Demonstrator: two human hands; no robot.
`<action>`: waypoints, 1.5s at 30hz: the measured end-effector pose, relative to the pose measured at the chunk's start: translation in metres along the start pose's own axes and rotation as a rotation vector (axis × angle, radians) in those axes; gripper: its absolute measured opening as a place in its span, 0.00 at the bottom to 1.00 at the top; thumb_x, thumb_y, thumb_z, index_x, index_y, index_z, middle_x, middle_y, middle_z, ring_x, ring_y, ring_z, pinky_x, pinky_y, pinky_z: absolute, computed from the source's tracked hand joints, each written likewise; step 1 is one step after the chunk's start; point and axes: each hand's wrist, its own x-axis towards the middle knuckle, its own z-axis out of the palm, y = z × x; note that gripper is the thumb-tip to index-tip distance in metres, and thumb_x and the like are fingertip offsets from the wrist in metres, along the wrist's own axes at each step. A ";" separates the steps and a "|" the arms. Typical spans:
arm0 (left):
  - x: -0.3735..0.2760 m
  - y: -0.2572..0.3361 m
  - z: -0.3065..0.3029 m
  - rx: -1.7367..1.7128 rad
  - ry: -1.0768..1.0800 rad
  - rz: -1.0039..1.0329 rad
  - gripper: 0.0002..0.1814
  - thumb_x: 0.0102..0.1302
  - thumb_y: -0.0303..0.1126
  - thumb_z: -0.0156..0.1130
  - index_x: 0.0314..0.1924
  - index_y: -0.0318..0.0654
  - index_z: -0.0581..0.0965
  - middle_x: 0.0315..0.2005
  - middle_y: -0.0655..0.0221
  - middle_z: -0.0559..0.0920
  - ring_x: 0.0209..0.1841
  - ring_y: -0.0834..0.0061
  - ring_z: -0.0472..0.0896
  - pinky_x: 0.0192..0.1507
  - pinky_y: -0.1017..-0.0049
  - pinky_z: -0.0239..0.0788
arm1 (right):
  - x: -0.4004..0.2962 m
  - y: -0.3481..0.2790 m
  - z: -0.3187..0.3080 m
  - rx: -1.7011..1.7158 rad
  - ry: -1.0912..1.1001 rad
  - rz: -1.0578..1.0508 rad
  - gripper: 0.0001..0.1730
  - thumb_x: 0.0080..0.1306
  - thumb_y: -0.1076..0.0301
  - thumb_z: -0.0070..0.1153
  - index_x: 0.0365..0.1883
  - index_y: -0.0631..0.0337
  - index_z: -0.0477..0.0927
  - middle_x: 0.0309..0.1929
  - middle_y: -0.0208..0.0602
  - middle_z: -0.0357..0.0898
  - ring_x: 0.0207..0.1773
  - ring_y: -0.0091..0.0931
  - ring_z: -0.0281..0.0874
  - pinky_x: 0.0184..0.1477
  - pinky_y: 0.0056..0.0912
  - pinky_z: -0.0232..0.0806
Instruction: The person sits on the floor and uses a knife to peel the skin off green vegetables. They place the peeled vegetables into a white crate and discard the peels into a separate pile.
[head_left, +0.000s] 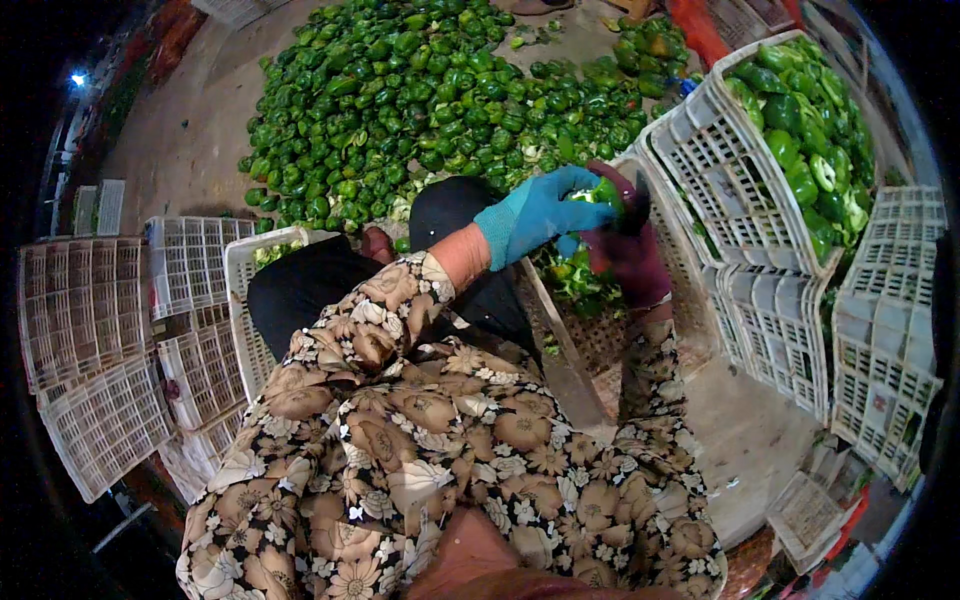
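My left hand (551, 214), in a blue knit-cuffed glove, grips a green bell pepper (606, 196) with a pale patch showing. Close against it on the right is my right hand (634, 259), in a maroon glove and blurred. It holds a dark, blade-like knife (640, 201) beside the pepper; the handle is hidden by the fingers. Below both hands, by my right leg, stands a crate (562, 330) with green pepper pieces (581, 281) in it.
A wide heap of green bell peppers (405, 90) covers the floor ahead. Stacked plastic crates (739, 172) rise close on my right, the top one full of peppers (810, 142). More crates (86, 300) stand at left. Beside my left leg is a white crate (244, 315).
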 end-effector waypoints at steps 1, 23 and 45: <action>-0.002 -0.002 0.000 -0.015 0.005 0.003 0.21 0.68 0.43 0.66 0.55 0.41 0.76 0.38 0.74 0.82 0.31 0.84 0.79 0.31 0.81 0.73 | -0.001 -0.003 -0.002 0.074 -0.049 0.098 0.41 0.59 0.68 0.69 0.70 0.52 0.64 0.47 0.30 0.77 0.37 0.21 0.74 0.38 0.26 0.68; 0.002 -0.030 -0.009 0.499 0.266 0.027 0.23 0.65 0.43 0.69 0.55 0.41 0.78 0.37 0.72 0.84 0.35 0.82 0.80 0.37 0.77 0.75 | 0.002 0.027 -0.001 -0.187 -0.068 -0.047 0.40 0.62 0.65 0.70 0.68 0.58 0.63 0.57 0.39 0.77 0.58 0.28 0.75 0.59 0.35 0.70; 0.002 -0.048 -0.013 -0.319 -0.093 -0.095 0.21 0.73 0.47 0.56 0.51 0.37 0.78 0.32 0.71 0.82 0.30 0.79 0.79 0.30 0.79 0.70 | -0.036 0.095 -0.004 0.487 0.014 0.681 0.27 0.69 0.48 0.58 0.59 0.56 0.75 0.37 0.37 0.84 0.28 0.24 0.79 0.19 0.28 0.70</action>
